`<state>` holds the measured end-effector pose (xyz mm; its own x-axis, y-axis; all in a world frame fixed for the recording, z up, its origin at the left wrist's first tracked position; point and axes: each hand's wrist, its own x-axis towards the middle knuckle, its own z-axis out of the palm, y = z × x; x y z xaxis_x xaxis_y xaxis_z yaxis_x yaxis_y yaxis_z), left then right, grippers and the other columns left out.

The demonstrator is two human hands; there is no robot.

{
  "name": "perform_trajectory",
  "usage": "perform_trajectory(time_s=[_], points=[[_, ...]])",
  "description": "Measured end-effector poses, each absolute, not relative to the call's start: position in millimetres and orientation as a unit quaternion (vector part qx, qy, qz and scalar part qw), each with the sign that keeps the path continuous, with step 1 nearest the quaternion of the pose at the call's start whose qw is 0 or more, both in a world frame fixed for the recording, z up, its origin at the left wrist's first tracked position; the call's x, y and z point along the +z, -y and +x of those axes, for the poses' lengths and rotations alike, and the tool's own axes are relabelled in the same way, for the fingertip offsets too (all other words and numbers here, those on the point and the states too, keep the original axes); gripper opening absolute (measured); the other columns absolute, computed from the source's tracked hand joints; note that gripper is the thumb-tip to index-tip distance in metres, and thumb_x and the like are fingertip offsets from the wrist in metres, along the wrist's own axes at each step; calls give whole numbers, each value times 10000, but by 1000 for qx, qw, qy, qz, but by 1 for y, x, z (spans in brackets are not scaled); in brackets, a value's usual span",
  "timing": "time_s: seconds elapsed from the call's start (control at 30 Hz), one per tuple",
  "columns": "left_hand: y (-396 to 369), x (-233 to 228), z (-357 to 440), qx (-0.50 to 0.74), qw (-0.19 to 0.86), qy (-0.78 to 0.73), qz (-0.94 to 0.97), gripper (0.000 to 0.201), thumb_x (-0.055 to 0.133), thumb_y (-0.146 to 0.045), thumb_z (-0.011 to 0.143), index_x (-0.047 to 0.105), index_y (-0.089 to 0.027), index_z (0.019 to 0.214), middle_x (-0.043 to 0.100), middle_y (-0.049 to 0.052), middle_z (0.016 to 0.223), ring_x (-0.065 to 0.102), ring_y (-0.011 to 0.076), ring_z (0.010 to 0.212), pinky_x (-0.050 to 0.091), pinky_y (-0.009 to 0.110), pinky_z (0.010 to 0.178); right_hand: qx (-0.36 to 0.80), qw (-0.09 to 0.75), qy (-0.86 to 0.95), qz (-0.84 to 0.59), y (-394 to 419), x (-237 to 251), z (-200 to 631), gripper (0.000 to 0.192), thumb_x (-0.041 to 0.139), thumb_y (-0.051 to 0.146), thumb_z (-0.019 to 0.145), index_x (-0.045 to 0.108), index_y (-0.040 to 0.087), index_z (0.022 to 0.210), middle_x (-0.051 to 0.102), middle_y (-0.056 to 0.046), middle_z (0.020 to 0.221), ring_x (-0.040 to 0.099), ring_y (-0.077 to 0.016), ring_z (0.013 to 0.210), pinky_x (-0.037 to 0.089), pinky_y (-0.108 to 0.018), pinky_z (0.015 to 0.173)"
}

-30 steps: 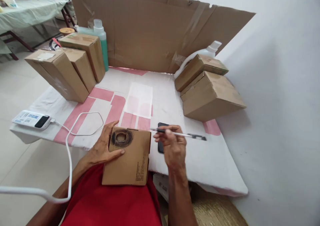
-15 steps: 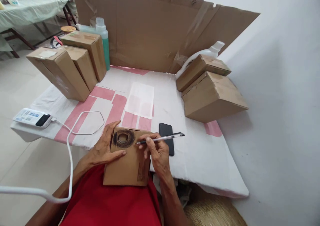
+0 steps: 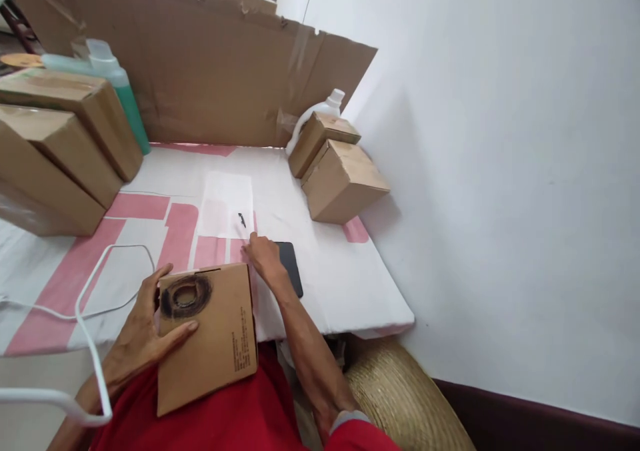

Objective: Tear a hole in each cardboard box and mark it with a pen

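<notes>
My left hand (image 3: 150, 324) grips the left edge of a small cardboard box (image 3: 215, 344), its thumb lying across the front. The box rests against my lap, tilted. In its upper left part is a hole ringed by dark scribbled ink (image 3: 187, 296). Beyond the box's upper right corner, my right hand (image 3: 263, 254) is closed low over the cloth with a pen (image 3: 243, 220) at its fingertips. The pen's dark end points away over a thin white sheet (image 3: 225, 198). Just right of that hand lies a black phone (image 3: 291, 269), partly covered by the wrist.
Cardboard boxes (image 3: 65, 131) stand at the left, with a green bottle (image 3: 131, 108) behind. More boxes (image 3: 345, 178) and a white bottle (image 3: 330, 103) are at the right. A cardboard panel (image 3: 215, 71) closes off the back. A white cable (image 3: 90, 344) crosses the left side.
My right hand has moved away from the box's face to the tabletop, carrying the pen. The view has swung right. My left hand keeps its hold on the box.
</notes>
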<state>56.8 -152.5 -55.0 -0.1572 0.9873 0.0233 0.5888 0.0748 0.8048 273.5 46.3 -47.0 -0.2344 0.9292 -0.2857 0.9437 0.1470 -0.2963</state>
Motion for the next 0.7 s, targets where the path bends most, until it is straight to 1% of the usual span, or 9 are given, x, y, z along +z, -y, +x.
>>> perform_trajectory(time_s=[0.13, 0.27, 0.37, 0.4, 0.47, 0.53, 0.6, 0.7], points=[[150, -55, 57, 350, 285, -678, 580, 1004, 766, -606, 812, 284, -216, 1601, 474, 210, 1576, 499, 421, 1471, 426, 657, 1203, -206, 28, -746, 632, -38, -58, 264, 241, 567, 322, 1061, 625, 145, 1214, 761, -210, 1184, 751, -286, 1111, 523, -350, 892], [151, -53, 60, 354, 285, -687, 567, 1053, 763, -640, 797, 265, -219, 1624, 411, 218, 1641, 444, 442, 1511, 390, 685, 1217, -197, 13, -734, 650, -31, -54, 272, 313, 577, 416, 1056, 619, 150, 1214, 764, -199, 1145, 748, -288, 1078, 528, -353, 880], [152, -51, 61, 352, 298, -694, 553, 1093, 775, -637, 797, 234, -223, 1653, 385, 224, 1664, 409, 446, 1536, 364, 685, 1234, -166, -17, -715, 679, -15, -49, 301, 404, 537, 496, 1063, 587, 156, 1275, 713, -211, 1258, 701, -303, 1163, 529, -376, 924], [152, -51, 62, 352, 301, -697, 548, 1098, 782, -636, 793, 238, -226, 1654, 384, 223, 1666, 400, 445, 1543, 356, 682, 1241, -149, -27, -696, 701, -8, -48, 313, 458, 559, 529, 1043, 576, 147, 1297, 681, -227, 1304, 675, -322, 1209, 531, -395, 942], [151, -53, 63, 354, 311, -697, 540, 1081, 790, -639, 786, 277, -227, 1644, 405, 222, 1656, 396, 441, 1547, 352, 671, 1247, -134, -28, -651, 746, 4, -50, 335, 595, 671, 585, 957, 572, 115, 1308, 635, -261, 1344, 626, -375, 1274, 533, -443, 973], [149, -54, 65, 353, 324, -694, 538, 1055, 783, -643, 787, 311, -223, 1632, 439, 224, 1638, 410, 438, 1540, 361, 669, 1241, -155, -28, -615, 773, 13, -55, 350, 677, 794, 571, 851, 592, 85, 1277, 624, -289, 1338, 603, -425, 1293, 525, -490, 998], [147, -55, 66, 352, 335, -688, 539, 1063, 774, -647, 790, 301, -215, 1638, 446, 230, 1636, 423, 436, 1534, 372, 670, 1232, -199, -60, -596, 776, 15, -61, 357, 681, 865, 510, 775, 608, 81, 1238, 626, -302, 1333, 591, -451, 1301, 513, -506, 1014], [146, -55, 67, 351, 340, -687, 538, 1126, 771, -653, 784, 242, -184, 1660, 407, 244, 1661, 445, 427, 1522, 374, 658, 1236, -241, -128, -571, 774, 10, -70, 357, 671, 920, 459, 666, 619, 116, 1158, 656, -298, 1287, 614, -448, 1266, 525, -471, 970]])
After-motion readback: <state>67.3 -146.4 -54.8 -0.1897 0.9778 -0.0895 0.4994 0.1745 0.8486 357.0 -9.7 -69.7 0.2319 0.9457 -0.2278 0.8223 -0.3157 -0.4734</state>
